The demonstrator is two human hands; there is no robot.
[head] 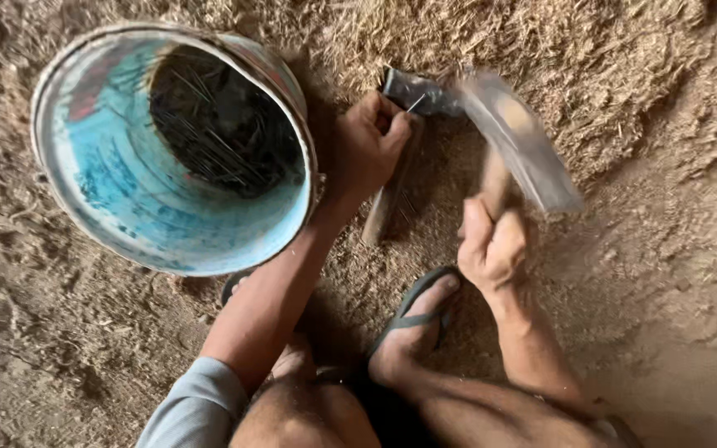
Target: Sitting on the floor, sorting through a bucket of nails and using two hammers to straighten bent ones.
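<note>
My knees sit above a sandalled foot (412,319); my right hand (491,245) grips a blurred hammer (516,141), my left hand (367,149) pinches a nail (416,103) beside the bucket (126,207).

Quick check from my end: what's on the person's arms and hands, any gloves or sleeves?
No gloves: the left hand and right hand are bare, with no rings or watch visible. A short grey sleeve covers the left upper arm; the right forearm is uncovered.

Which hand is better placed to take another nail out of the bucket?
Probably the left hand: it lies right beside the bucket rim, pinching only a thin nail. The right hand is farther away and its grip holds the blurred hammer.
</note>
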